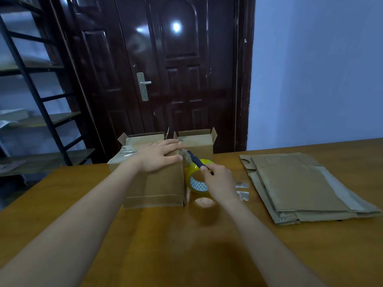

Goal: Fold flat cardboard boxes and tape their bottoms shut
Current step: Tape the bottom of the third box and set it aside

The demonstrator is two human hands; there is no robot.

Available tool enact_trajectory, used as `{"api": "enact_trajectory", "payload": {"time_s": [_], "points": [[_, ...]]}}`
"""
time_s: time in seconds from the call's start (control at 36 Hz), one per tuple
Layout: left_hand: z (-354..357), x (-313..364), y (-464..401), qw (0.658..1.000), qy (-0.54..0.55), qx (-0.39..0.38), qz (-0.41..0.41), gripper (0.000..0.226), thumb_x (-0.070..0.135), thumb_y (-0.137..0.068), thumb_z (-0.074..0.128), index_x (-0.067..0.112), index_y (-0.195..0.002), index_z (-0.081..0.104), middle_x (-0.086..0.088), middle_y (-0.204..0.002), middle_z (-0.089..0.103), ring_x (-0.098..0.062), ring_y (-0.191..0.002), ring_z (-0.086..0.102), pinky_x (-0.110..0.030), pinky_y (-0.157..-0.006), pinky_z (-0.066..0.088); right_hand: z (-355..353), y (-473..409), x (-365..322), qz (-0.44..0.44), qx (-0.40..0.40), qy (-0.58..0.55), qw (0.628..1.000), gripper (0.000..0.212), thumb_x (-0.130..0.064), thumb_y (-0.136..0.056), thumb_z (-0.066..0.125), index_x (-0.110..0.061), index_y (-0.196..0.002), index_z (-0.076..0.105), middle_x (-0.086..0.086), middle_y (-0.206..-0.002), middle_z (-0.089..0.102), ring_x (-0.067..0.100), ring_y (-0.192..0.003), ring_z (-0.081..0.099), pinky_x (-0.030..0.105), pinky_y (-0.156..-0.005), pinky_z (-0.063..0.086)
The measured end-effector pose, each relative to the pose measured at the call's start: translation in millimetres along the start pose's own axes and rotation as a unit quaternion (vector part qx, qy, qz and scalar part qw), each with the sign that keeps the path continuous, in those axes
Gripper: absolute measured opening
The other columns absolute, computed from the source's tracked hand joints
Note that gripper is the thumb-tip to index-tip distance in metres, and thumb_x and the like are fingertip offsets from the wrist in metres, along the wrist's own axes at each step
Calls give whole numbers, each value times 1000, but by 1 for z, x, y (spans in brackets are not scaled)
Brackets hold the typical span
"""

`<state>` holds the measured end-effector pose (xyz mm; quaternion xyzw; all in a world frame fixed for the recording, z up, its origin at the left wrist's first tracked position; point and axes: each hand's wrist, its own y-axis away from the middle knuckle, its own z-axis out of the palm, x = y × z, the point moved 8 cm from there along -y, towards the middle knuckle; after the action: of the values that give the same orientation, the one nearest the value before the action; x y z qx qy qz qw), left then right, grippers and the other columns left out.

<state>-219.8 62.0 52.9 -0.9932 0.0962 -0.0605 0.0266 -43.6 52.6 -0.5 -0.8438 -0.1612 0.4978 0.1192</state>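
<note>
A folded cardboard box [159,187] stands on the wooden table [165,245] in the middle. My left hand [159,155] lies flat on its top, fingers straight, thumb over the near edge. My right hand [219,181] grips a dark-handled utility knife [195,160], whose blade points at the box's top right corner. A roll of yellowish clear tape [195,179] stands on edge beside the box, partly behind my right hand. Two more folded boxes [199,143] with open top flaps stand behind at the table's far edge.
A stack of flat cardboard boxes [306,185] lies on the right of the table. Two small tape scraps [242,190] lie between the stack and the roll. A dark door [176,79] is behind, a metal shelf [41,121] at the left.
</note>
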Motion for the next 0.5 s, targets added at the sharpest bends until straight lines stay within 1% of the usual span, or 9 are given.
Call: {"api": "enact_trajectory", "payload": {"time_s": [0.06, 0.08, 0.14, 0.17, 0.25, 0.36, 0.39, 0.47, 0.5], "points": [[0, 0, 0, 1000, 2, 6, 1, 61, 67, -87, 31, 48, -144, 25, 12, -156, 21, -14, -143, 20, -43, -115, 18, 4, -2, -2, 6, -2, -3, 1000, 29, -30, -99, 45, -16, -113, 65, -4, -74, 59, 5, -60, 48, 18, -50, 33], [0, 1, 0, 1000, 3, 5, 1, 63, 69, -86, 30, 47, -145, 24, 13, -156, 21, -14, -143, 20, -43, -115, 18, 7, -4, -3, 8, -5, -9, 1000, 29, -31, -99, 45, -15, -115, 65, -3, -78, 61, 5, -63, 51, 19, -52, 37], [0, 0, 1, 1000, 6, 1, -2, 75, 78, -74, 23, 49, -144, 24, 14, -155, 22, -14, -142, 20, -46, -115, 18, 11, -7, -6, 12, -7, -12, 1000, 30, -31, -99, 45, -14, -114, 66, 0, -85, 65, 11, -72, 58, 28, -60, 50], [0, 0, 1, 1000, 7, 2, -3, 80, 80, -69, 19, 50, -143, 25, 14, -155, 22, -13, -142, 20, -48, -115, 18, 12, -8, -7, 12, -8, -11, 1000, 30, -30, -99, 46, -14, -113, 66, 2, -86, 66, 14, -75, 60, 32, -65, 53], [-1, -1, 0, 1000, 9, 7, -4, 83, 81, -66, 16, 50, -142, 25, 15, -155, 22, -13, -143, 20, -50, -115, 18, 13, -9, -10, 8, -4, -15, 1000, 30, -29, -99, 46, -12, -114, 66, 1, -88, 66, 18, -80, 62, 36, -73, 55], [0, -2, -1, 1000, 0, 9, -1, 83, 81, -66, 15, 50, -143, 24, 13, -156, 21, -14, -143, 20, -50, -114, 19, 17, -8, -7, 9, -1, -14, 1000, 32, -30, -99, 46, -14, -120, 63, -1, -86, 64, 14, -75, 60, 25, -61, 49], [1, -2, -1, 1000, -2, 8, -4, 83, 81, -66, 14, 50, -143, 24, 13, -156, 21, -15, -143, 20, -49, -114, 19, 18, -8, -7, 10, -1, -13, 1000, 31, -30, -99, 46, -14, -119, 64, -1, -85, 64, 13, -75, 60, 25, -61, 48], [1, -2, 0, 1000, -6, 7, -9, 84, 82, -65, 13, 51, -143, 23, 14, -156, 21, -15, -142, 20, -49, -114, 20, 19, -5, -7, 10, -6, -16, 1000, 29, -29, -99, 47, -14, -116, 65, -2, -80, 63, 13, -75, 61, 29, -65, 54], [0, -2, 0, 1000, -6, 8, -8, 84, 82, -65, 13, 51, -143, 23, 14, -156, 21, -15, -142, 20, -49, -114, 20, 18, -3, -7, 8, -8, -18, 1000, 28, -28, -99, 47, -14, -112, 66, -1, -77, 63, 14, -73, 61, 31, -64, 54]]}}
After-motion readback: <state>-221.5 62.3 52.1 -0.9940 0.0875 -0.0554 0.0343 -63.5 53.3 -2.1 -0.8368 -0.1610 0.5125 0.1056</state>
